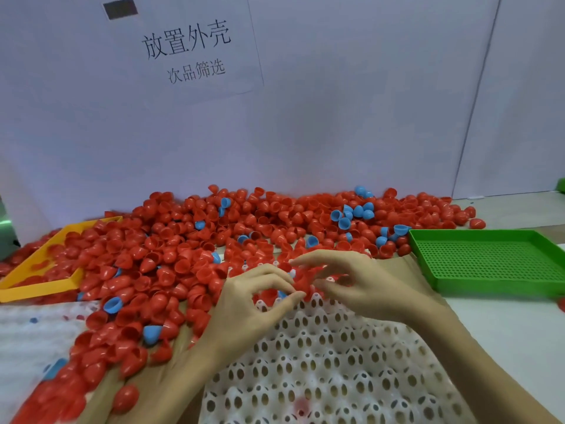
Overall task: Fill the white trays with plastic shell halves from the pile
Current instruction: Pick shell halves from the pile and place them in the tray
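Left hand [253, 304] pinching, right hand [351, 283] loosely curled — fingertips nearly meeting.

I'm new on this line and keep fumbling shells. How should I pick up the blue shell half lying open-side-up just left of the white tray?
Pinch the blue shell half by its rim, thumb inside the cup and finger outside, coming down from above. Its open mouth faces up and toward you, so the thin edge is exposed, while red shells crowd its rounded sides.
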Available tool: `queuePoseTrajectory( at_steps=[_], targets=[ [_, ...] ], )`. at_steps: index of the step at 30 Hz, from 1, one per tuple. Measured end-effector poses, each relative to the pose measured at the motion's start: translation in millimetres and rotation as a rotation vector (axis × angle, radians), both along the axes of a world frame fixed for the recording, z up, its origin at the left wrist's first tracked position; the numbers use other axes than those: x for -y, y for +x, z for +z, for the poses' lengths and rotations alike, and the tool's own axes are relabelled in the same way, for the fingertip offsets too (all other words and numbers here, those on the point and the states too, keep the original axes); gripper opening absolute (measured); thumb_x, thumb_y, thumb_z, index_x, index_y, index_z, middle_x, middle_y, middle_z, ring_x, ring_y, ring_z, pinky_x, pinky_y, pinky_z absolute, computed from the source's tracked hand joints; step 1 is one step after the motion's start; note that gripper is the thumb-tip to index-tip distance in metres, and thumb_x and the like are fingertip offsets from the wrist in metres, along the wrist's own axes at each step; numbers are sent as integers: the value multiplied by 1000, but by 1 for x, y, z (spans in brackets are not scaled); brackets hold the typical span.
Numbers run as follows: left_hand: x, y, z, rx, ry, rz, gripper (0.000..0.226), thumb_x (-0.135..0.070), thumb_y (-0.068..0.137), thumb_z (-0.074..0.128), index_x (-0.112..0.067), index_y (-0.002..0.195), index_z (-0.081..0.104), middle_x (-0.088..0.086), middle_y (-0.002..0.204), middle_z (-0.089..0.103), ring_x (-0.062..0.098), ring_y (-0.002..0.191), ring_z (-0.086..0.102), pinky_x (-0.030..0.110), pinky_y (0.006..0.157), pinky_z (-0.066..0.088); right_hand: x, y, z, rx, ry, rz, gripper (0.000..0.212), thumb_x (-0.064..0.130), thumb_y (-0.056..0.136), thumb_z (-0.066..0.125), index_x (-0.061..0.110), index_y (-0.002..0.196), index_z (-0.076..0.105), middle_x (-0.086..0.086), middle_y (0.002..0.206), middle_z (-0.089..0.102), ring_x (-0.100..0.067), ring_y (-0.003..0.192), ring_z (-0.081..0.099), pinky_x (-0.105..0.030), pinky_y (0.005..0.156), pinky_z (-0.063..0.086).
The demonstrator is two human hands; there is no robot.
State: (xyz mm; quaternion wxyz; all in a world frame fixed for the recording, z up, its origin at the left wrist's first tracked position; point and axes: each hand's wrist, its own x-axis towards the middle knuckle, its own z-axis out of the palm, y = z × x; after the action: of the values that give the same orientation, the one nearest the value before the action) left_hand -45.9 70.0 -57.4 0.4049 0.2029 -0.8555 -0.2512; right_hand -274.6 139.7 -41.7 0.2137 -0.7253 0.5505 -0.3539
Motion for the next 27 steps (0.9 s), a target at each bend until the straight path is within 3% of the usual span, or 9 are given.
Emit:
queuePoseTrajectory(
  at_steps=[6,8,12,14,22,27],
  targets=[
    [-8,15,-3,-76,1,50,32,-34,82,88,-19,76,61,-7,90,68,21,94,71,30,85,57,-3,13,3,206,72,47,24,15,98,74,26,120,75,12,117,74,-12,92,76,-27,80,62],
    [-8,16,-4,-108,81,49,31,-28,85,87,-19,85,57,-3,96,66,25,98,70,36,87,58,-4,15,4,249,86,51,29,15,95,78,29,120,74,9,118,72,-15,92,76,-29,80,62],
    [-11,18,-1,-132,182,10,46,-17,85,87,-23,119,57,-4,124,62,17,116,71,22,102,53,-4,21,2,224,23,49,38,12,92,80,37,119,73,8,121,66,-18,98,71,-28,77,61],
    [-12,18,1,-127,175,22,52,-15,85,86,-23,127,57,-4,130,61,16,118,70,22,104,51,-5,24,2,200,5,58,38,13,93,78,40,120,74,11,119,64,-17,100,69,-28,78,61],
    [-16,19,6,-204,153,39,50,-11,85,86,-18,127,60,-1,131,60,20,124,66,25,104,53,-7,24,8,166,1,32,33,19,95,76,38,122,74,14,116,68,-12,98,71,-35,83,62],
    [-17,19,4,-199,191,52,39,-17,86,85,-21,120,65,-7,117,69,17,117,69,21,99,54,-9,23,9,189,21,35,32,21,99,72,33,129,71,20,113,71,-9,95,72,-27,77,61]
  ],
)
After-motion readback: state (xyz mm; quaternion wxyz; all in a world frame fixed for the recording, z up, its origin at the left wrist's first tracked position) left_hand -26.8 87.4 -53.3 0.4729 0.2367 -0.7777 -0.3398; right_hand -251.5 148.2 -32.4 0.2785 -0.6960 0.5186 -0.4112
